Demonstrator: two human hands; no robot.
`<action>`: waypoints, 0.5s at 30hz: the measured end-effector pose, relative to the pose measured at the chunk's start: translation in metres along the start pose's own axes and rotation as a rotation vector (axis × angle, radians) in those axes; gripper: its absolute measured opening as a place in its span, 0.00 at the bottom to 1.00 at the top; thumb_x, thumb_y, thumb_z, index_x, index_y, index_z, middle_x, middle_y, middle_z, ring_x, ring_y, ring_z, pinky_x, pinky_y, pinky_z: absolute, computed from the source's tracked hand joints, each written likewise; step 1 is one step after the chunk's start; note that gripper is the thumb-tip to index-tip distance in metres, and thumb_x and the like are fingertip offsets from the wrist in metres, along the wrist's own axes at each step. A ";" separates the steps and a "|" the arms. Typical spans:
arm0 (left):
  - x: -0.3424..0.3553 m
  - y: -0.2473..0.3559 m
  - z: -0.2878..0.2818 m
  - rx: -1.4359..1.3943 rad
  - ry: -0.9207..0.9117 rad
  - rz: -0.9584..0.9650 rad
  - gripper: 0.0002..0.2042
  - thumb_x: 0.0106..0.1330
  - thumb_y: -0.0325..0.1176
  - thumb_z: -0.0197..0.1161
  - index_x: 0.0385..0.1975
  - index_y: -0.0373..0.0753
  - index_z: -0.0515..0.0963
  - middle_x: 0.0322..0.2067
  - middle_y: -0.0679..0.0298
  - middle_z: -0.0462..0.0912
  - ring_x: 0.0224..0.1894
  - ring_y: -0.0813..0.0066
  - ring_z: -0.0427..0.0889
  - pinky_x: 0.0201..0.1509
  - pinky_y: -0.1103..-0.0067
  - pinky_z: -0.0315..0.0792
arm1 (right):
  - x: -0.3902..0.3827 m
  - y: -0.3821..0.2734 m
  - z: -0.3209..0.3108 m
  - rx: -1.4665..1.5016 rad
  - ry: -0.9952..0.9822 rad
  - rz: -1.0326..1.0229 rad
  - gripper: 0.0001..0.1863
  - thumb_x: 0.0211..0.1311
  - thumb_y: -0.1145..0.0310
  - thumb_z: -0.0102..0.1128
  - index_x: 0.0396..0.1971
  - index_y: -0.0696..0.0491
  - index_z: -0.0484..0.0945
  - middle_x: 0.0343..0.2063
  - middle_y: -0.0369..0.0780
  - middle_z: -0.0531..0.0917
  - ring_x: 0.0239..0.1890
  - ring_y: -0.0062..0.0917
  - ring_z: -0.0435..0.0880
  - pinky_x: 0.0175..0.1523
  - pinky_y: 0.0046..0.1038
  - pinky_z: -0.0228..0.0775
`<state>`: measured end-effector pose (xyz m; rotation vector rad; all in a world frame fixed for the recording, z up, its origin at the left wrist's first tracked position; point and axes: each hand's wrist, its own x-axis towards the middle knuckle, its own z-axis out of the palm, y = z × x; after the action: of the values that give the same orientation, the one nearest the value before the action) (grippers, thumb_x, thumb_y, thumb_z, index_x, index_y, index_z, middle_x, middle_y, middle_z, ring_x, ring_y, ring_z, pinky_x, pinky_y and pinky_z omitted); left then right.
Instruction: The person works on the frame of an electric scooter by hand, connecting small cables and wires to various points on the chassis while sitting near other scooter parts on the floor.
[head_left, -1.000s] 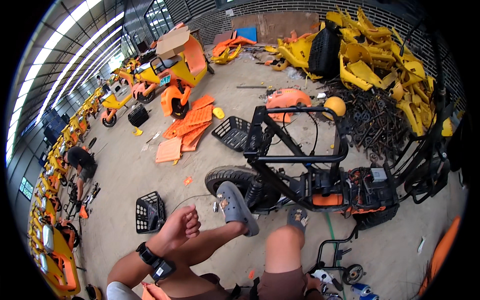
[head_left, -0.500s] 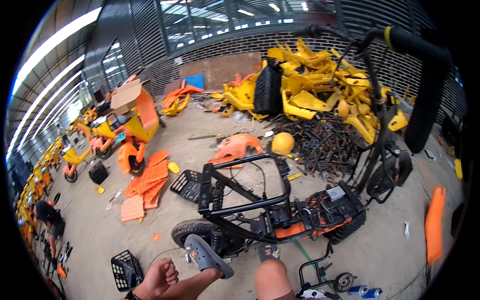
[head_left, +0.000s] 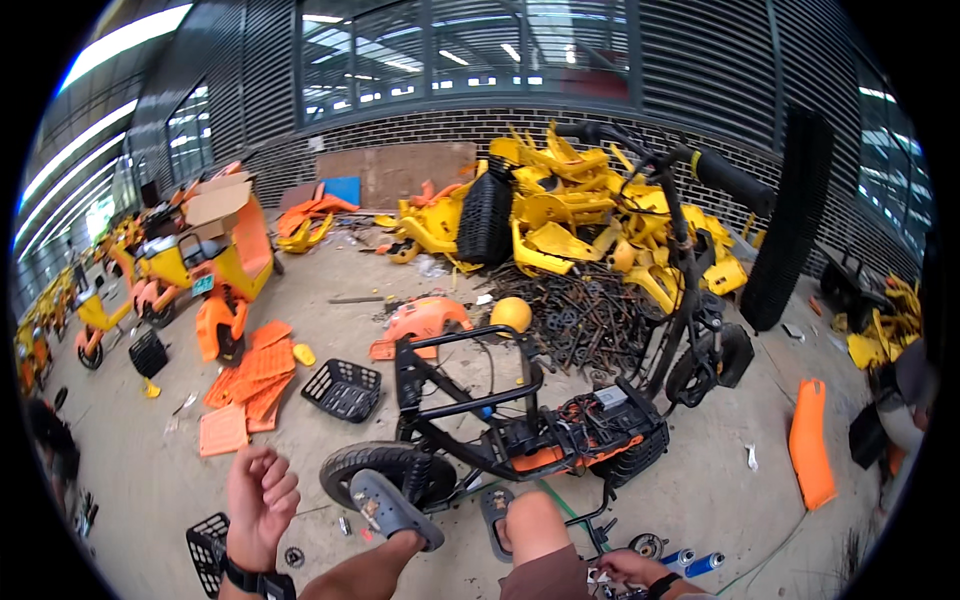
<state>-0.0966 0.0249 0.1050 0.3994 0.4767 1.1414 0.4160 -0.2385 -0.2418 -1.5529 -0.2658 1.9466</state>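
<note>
Head view: the left hand [head_left: 265, 500] is half curled and looks empty; the right hand [head_left: 627, 567] is bent near a small wheel [head_left: 649, 546], its hold too hidden to tell. The bare scooter [head_left: 575, 435] stands on the floor [head_left: 700, 490], likely heavy and stiff; its black rail [head_left: 480, 403] suits grabbing.

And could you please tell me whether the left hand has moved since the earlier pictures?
Yes: the left hand has shifted upward in the view, from beside the nearer black crate to mostly above its upper edge.
</note>
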 end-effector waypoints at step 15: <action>-0.061 0.024 -0.128 0.045 0.064 -0.096 0.11 0.67 0.35 0.52 0.21 0.45 0.65 0.17 0.69 0.70 0.10 0.84 0.58 0.09 0.84 0.54 | -0.124 -0.272 0.275 -0.374 -0.283 -0.385 0.09 0.71 0.65 0.49 0.40 0.55 0.73 0.35 0.40 0.82 0.14 0.10 0.59 0.16 0.17 0.45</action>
<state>-0.2058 -0.0153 0.0211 0.3758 0.5731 1.0540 0.2670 -0.0371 0.0774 -1.3110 -1.0192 1.8657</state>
